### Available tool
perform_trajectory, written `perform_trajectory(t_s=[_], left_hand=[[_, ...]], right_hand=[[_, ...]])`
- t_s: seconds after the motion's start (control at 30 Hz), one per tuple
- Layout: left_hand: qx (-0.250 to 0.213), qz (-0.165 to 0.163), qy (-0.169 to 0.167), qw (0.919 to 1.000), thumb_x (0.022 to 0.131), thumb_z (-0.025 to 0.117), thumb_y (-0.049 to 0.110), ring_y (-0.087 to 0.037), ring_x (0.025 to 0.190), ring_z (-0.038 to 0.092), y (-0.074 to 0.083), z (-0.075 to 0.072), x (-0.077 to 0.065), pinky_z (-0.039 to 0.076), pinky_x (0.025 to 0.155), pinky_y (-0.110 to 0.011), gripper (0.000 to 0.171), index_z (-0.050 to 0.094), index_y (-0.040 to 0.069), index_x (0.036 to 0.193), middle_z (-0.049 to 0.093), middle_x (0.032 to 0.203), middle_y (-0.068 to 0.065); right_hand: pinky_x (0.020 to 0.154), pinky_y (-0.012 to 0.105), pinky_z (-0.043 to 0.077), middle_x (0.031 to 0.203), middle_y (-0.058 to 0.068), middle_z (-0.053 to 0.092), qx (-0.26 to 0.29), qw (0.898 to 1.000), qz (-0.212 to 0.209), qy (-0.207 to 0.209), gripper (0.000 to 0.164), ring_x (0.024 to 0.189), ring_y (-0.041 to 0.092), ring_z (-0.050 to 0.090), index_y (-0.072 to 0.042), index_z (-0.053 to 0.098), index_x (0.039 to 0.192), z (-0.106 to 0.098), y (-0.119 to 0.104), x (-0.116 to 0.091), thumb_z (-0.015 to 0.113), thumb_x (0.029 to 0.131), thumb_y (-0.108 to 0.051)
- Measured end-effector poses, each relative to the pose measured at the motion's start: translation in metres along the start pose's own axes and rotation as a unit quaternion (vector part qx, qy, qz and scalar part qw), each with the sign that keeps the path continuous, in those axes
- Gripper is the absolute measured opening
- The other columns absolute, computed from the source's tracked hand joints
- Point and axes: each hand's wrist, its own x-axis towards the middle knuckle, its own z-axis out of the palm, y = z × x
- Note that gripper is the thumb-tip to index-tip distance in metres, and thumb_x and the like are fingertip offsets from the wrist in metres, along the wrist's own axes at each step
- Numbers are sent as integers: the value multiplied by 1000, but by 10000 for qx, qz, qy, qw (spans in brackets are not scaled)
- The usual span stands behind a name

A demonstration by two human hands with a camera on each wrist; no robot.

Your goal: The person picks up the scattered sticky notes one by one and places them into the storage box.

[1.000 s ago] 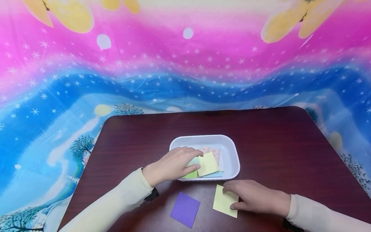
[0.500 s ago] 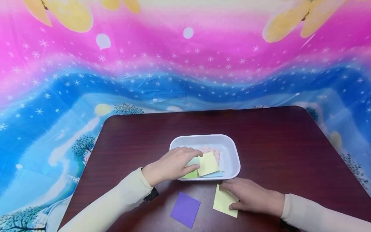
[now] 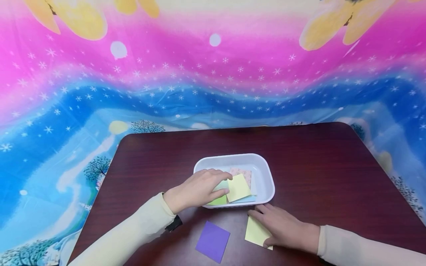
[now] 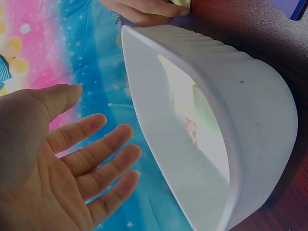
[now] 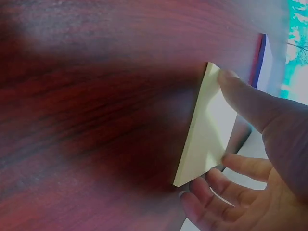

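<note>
My left hand (image 3: 199, 186) hovers above the left side of a white plastic tray (image 3: 271, 177); the left wrist view shows its fingers (image 4: 101, 159) spread and holding nothing. On the table in front of the tray lies a pale yellow sticky note pad (image 3: 254, 233). My right hand (image 3: 286, 229) spans this pad, its thumb (image 5: 240, 94) at one edge and fingertips at the opposite one, pinching it. Left of it lies a purple sticky note pad (image 3: 213, 242). Inside the tray are another pale yellow pad (image 3: 239, 187), a pink patterned one (image 3: 244, 172) and green pieces (image 3: 217, 201) partly hidden by my left hand.
The dark red-brown table (image 3: 159, 155) has rounded far corners. Behind it hangs a colourful printed cloth (image 3: 213, 81). A light blue piece (image 3: 246, 199) lies under the yellow pad in the tray.
My right hand has shifted slightly left over the pale yellow pad, its fingers reaching the pad's far edge and its thumb the near edge. The left hand stays over the tray.
</note>
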Motion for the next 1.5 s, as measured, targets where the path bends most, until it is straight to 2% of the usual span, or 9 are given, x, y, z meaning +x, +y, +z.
perform_trajectory(t_s=[0.2, 0.33, 0.57, 0.83, 1.03, 1.17, 1.33, 1.5], left_hand=[[-4, -10, 23, 10000, 93, 51, 40, -13, 107, 59, -2, 1, -1, 45, 92, -32, 42, 57, 16, 127, 63, 119, 2], [-27, 33, 63, 10000, 94, 50, 40, -13, 106, 59, -3, 2, -2, 45, 92, -32, 42, 58, 16, 127, 64, 118, 1], [24, 3, 81, 10000, 93, 51, 41, -12, 103, 60, -4, 4, -3, 46, 90, -32, 41, 59, 16, 125, 65, 116, 1], [-59, 83, 120, 9999, 93, 52, 38, -13, 103, 60, -6, 4, -4, 46, 90, -32, 40, 59, 14, 124, 65, 115, -1], [-108, 34, 65, 9999, 93, 52, 38, -12, 104, 60, -6, 5, -4, 45, 91, -32, 39, 59, 15, 124, 65, 116, 0], [-113, 9, 10, 9999, 93, 51, 39, -11, 103, 60, -6, 5, -5, 45, 91, -31, 40, 58, 15, 125, 65, 116, 0], [-150, 18, 18, 9999, 93, 52, 39, -11, 102, 60, -6, 4, -5, 46, 90, -31, 40, 59, 15, 125, 65, 115, 0], [-157, 44, 20, 9999, 93, 53, 38, -12, 103, 60, -6, 4, -5, 46, 91, -32, 40, 58, 15, 125, 65, 115, 0]], right_hand=[[79, 38, 48, 115, 7, 54, 53, 9995, 218, -232, 92, 98, 20, 51, -3, 54, 127, -3, 2, 3, 86, 48, -38], [78, 38, 48, 112, 6, 53, 176, 9992, 255, -267, 93, 97, 19, 50, -2, 54, 127, -6, 3, 5, 86, 47, -38], [70, 33, 45, 102, -3, 45, 312, 9991, 218, -167, 89, 89, 15, 45, -9, 53, 119, -5, 5, 6, 87, 43, -39], [67, 31, 43, 95, -7, 43, 408, 9987, 249, -146, 81, 83, 13, 44, -15, 47, 108, -4, 7, 7, 88, 42, -37], [66, 31, 45, 91, -11, 50, 702, 9973, 109, -192, 75, 75, 5, 46, -17, 45, 109, -3, 10, 7, 86, 48, -32], [65, 28, 45, 94, -11, 54, 983, 9948, 39, -254, 69, 75, 3, 47, -18, 49, 114, -4, 12, 6, 84, 55, -26], [63, 24, 44, 90, -13, 52, 1061, 9939, -96, -279, 51, 74, 0, 46, -18, 55, 112, -8, 14, 6, 78, 67, -24], [61, 22, 44, 85, -17, 54, 1200, 9921, -341, -137, 26, 73, -2, 48, -22, 57, 103, -15, 16, 7, 68, 80, -19]])
